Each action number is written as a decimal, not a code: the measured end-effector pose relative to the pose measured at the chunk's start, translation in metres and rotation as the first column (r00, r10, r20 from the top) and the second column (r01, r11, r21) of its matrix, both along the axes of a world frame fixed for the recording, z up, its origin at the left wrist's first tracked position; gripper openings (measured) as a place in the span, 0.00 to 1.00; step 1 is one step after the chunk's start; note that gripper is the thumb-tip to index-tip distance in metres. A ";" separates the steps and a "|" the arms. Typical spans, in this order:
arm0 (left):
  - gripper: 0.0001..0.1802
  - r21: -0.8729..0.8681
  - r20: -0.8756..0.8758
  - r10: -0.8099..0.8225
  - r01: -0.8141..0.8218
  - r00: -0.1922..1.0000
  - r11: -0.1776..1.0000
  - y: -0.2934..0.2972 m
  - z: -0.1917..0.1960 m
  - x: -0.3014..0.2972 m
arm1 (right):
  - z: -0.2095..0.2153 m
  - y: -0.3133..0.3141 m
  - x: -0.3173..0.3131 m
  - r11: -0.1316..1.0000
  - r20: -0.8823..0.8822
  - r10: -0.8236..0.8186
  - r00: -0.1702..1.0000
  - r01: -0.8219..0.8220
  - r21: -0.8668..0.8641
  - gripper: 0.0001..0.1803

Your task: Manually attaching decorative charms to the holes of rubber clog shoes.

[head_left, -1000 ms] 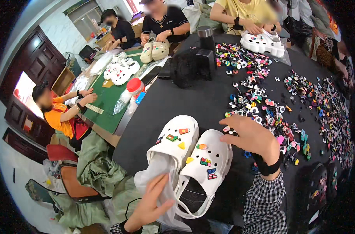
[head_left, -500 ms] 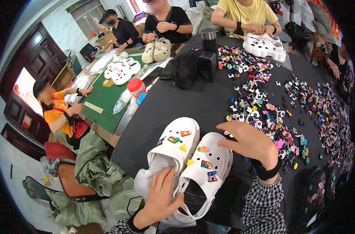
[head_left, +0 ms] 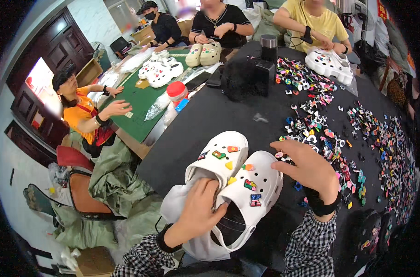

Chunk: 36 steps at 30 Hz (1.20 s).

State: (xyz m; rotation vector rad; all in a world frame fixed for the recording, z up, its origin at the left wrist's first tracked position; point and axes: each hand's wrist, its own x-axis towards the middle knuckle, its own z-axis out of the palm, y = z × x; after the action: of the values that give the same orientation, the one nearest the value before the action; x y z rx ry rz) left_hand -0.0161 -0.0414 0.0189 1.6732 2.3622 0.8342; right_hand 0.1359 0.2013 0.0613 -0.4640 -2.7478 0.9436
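Note:
A pair of white clogs with coloured charms on their uppers lies on the black table, toes pointing away from me. My left hand point(head_left: 196, 214) grips their adjoining sides, fingers in the opening of the left clog point(head_left: 237, 159) and thumb at the opening of the right clog point(head_left: 237, 201). Translucent white plastic point(head_left: 174, 203) wraps the left clog's heel. Beside the right clog's toe my right hand point(head_left: 309, 168) is open, thumb and fingers apart, holding nothing. Whether its thumb touches the clog I cannot tell.
Loose shoe charms point(head_left: 318, 129) are heaped across the right side of the black table point(head_left: 187, 143). Dark clogs point(head_left: 369, 237) stand near right. A black box point(head_left: 251, 78) and red-lidded jar point(head_left: 176, 91) are farther back. Several people work around the tables, one handling a white clog point(head_left: 329, 64).
The view has shifted, so the clogs appear farther right. My left fingers reach further into the left clog. The right hand keeps its place beside the toe. The person in orange has raised a hand.

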 end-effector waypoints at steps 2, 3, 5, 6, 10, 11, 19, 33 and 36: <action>0.24 0.052 0.099 -0.015 0.010 0.995 0.999 -0.002 0.003 0.000 | 0.005 -0.004 0.004 1.000 -0.117 -0.020 0.993 0.019 -0.002 0.24; 0.24 0.058 0.095 -0.018 0.013 0.995 0.998 -0.001 0.007 0.001 | 0.009 -0.005 0.006 1.000 -0.122 -0.021 0.992 0.022 0.003 0.24; 0.21 0.077 0.160 0.007 -0.020 0.987 0.997 -0.001 0.010 0.001 | 0.013 -0.008 0.007 0.999 -0.183 0.018 0.983 -0.023 -0.028 0.23; 0.21 0.078 0.159 0.004 -0.017 0.987 0.997 -0.003 0.009 -0.002 | 0.015 -0.008 0.009 0.999 -0.184 0.015 0.983 -0.020 -0.027 0.23; 0.20 0.158 0.093 0.022 -0.036 0.995 0.987 -0.008 0.003 -0.016 | 0.034 -0.005 0.031 0.996 -0.244 -0.084 0.966 0.083 -0.013 0.22; 0.20 0.164 0.058 0.043 -0.052 0.997 0.985 -0.011 0.003 -0.022 | 0.037 -0.006 0.036 0.992 -0.252 -0.126 0.960 0.129 -0.006 0.21; 0.19 0.238 0.066 0.239 -0.248 0.969 0.939 -0.007 -0.005 -0.061 | 0.061 -0.008 0.069 0.895 -0.471 -0.429 0.771 0.432 -0.108 0.13; 0.30 0.181 0.062 0.174 -0.183 0.983 0.966 -0.086 0.019 -0.047 | 0.076 -0.064 0.024 0.919 -0.478 -0.394 0.785 0.342 -0.197 0.07; 0.39 0.132 -0.020 0.188 -0.184 0.982 0.974 -0.115 0.011 -0.049 | 0.060 -0.089 -0.011 0.996 -0.404 -0.085 0.911 0.088 -0.013 0.08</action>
State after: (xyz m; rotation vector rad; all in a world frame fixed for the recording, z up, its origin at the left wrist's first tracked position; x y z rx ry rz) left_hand -0.0653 -0.1560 0.0298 1.5370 2.5690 1.0188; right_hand 0.1251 0.1118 0.1213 -0.3400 -2.3359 0.8938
